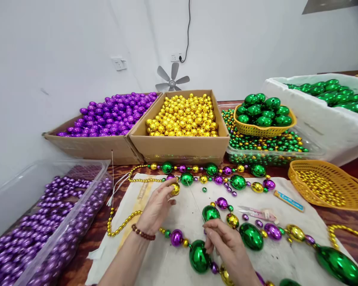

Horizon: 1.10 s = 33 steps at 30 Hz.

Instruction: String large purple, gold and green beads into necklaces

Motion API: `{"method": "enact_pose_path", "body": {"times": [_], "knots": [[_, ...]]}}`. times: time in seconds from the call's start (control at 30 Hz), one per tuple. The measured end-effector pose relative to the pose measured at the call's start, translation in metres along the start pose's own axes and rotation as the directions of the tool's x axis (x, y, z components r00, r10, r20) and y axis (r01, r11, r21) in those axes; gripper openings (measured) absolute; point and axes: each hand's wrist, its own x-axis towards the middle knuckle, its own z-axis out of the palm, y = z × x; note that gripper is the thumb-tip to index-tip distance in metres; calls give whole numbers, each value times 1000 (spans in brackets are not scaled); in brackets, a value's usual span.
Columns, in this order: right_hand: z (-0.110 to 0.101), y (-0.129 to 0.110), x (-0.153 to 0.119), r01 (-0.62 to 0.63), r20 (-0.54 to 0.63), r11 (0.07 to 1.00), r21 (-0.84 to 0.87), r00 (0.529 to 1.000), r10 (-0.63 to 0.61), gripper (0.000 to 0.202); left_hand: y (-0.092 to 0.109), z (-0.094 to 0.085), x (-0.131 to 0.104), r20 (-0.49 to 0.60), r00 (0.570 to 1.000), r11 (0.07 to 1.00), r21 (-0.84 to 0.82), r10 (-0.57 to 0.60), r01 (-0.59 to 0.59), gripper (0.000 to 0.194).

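The left hand [158, 206], a dark red bead bracelet [143, 233] on its wrist, lies over the white cloth [181, 214] spread on the brown wooden worktop [340, 216]. Its fingers [170, 190] pinch a shiny round gold bead [175, 189] at their tips, just beside the left end of the upper bead row. The right hand [228, 248] sits lower and nearer the camera, its fingers [210, 230] closed narrowly on a thin metal needle [197, 204], which slants up and left toward the gold bead. A fine thread line seems to run along it, though it is too thin to follow.

A long strand of green, gold and purple metallic beads [238, 182] loops across the cloth in two rows: one near the boxes, one curving under the hands, where a large green oval bead [199, 256] lies touching the right hand.

Behind the cloth stand a cardboard box of purple round beads [107, 117] and, touching it, a cardboard box of gold round beads [181, 117]. To the right are a clear tray of small mixed beads [271, 145] with a yellow plastic basket of big green beads [264, 115] resting on it, and a white foam box of green ovals [331, 107]. A second yellow woven basket [328, 186] holds small gold beads. At the left a clear plastic bin of purple oval beads [41, 222] lies along the worktop edge. A small grey fan [172, 79] stands against the white wall.
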Motion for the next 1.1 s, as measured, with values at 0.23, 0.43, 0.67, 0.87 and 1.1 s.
{"method": "enact_pose_path", "body": {"times": [0.23,0.43,0.67,0.87,1.1], "knots": [[0,13,-4,68,27,980,-187,998,-64,29,-9,15,-5,59,998,956,-292,30,-12,30],[-4,19,-10,142,73,960,-242,989,-128,28,-7,12,0,-28,998,880,-474,-50,31,12],[0,21,-11,130,21,964,-231,991,-129,27,-7,16,0,-7,993,838,-537,-120,98,10],[2,21,-11,107,-6,969,-221,994,-111,28,-8,19,0,9,994,846,-525,-107,95,12],[1,21,-11,90,55,976,-197,995,-81,27,-9,20,-5,43,999,880,-473,-26,43,19]]}}
